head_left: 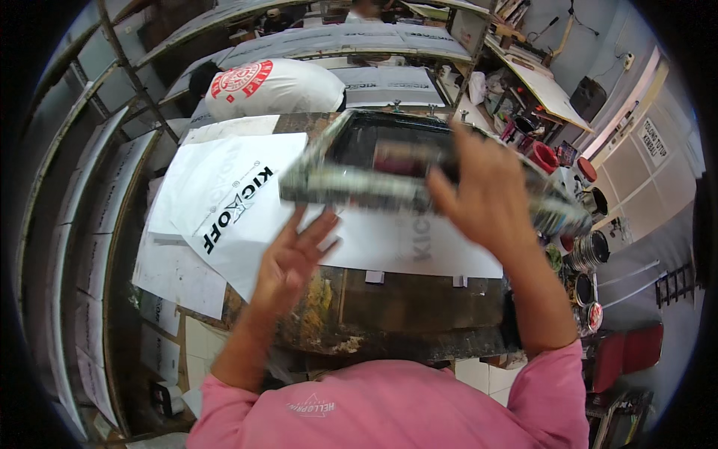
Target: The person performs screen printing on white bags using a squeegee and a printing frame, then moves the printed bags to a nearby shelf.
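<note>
A screen-printing frame [359, 188] with a dark mesh is tilted up over the work table [419, 307], its near rail smeared by motion. My left hand [288, 266] is just below the frame's near left corner, open with its fingers apart. Over the near rail, toward the right, is my right hand [486, 198]; its thumb stands off from the fingers. Blur hides whether it grips the rail. Inside the frame lies a blurred reddish-brown bar [407, 159]. Under the frame is a white sheet [456, 258] with faint grey lettering. A printed sheet [250, 179] with black lettering lies at the left.
Racks holding printed sheets [101, 202] stand at the left, more at the back. A person in a white shirt [277, 86] bends beyond the table. Ink tins [591, 251] and a red bowl [544, 156] line the right side. Two small tabs [375, 278] sit along the sheet's near edge.
</note>
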Tool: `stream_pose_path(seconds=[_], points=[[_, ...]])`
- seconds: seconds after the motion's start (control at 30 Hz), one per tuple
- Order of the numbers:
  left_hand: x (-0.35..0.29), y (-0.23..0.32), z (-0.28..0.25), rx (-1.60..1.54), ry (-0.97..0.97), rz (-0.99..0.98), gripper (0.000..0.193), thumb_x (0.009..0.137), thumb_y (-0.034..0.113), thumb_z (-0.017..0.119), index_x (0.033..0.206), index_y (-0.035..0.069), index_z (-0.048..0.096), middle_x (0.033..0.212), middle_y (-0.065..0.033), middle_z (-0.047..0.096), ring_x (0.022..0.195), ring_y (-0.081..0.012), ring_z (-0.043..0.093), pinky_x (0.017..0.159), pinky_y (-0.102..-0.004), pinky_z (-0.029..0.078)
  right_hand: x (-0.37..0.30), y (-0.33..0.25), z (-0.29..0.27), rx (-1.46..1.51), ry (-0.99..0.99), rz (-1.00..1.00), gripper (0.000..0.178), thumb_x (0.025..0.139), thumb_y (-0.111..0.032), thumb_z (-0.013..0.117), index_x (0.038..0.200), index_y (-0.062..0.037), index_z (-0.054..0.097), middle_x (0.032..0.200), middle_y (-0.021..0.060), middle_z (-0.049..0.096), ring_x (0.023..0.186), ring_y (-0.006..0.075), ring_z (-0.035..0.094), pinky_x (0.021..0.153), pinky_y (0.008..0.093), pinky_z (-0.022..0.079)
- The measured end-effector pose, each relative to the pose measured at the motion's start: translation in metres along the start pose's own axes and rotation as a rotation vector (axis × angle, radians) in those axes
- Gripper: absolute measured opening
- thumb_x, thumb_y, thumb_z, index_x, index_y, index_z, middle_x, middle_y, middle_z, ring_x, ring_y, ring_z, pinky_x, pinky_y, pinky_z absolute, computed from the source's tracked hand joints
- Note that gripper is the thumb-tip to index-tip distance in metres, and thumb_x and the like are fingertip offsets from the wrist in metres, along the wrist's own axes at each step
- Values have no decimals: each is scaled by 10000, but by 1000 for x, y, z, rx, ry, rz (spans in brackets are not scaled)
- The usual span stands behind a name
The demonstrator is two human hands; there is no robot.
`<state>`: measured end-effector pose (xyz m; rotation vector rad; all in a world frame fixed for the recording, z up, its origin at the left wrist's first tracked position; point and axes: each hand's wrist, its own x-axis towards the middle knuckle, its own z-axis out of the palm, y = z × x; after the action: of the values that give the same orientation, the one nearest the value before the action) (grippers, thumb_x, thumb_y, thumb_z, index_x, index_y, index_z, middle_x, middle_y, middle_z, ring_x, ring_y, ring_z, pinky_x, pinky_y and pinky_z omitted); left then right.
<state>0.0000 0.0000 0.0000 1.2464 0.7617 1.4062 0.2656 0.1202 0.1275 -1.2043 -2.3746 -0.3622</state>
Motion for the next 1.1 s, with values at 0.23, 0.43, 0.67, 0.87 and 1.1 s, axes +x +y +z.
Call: stream_pose_path(seconds=[0.23,0.43,0.67,0.87,1.1], points=[[-80,-80,32,-590,555,-470,1124,862,864,352,1473,-74,253,1390,-281,468,1333,-388,471,1145,-508,384,-129,0,95,306,-486,-43,341,857,-320,720,1128,-117,680,927,112,598,907,307,589,789,461,485],[-100,-136,9,-460,635,-627,1118,880,853,324,1452,-105,244,1340,-311,493,1271,-403,529,1111,-496,435,-175,-28,147,299,-482,-11,429,823,-329,752,1168,-92,655,974,91,614,964,283,607,833,416,531],[-108,-133,16,-428,692,-616,1098,884,852,266,1357,-140,264,1271,-325,522,1224,-423,562,1089,-533,453,-106,13,215,289,-332,-68,448,755,-264,794,1138,-97,631,973,82,587,934,295,592,776,413,520],[-123,-145,4,-496,652,-590,1085,842,874,312,1286,-112,397,1254,-322,561,1204,-423,584,1095,-599,423,10,92,315,195,-169,-95,327,818,-310,745,1074,-130,649,971,82,599,938,315,613,736,455,534],[-152,-171,-13,-671,454,-312,982,838,849,412,1349,19,534,1398,-248,543,1315,-414,513,1109,-628,380,134,164,338,250,-444,-162,415,920,-486,626,1049,-96,685,1006,156,697,985,368,661,829,491,529]])
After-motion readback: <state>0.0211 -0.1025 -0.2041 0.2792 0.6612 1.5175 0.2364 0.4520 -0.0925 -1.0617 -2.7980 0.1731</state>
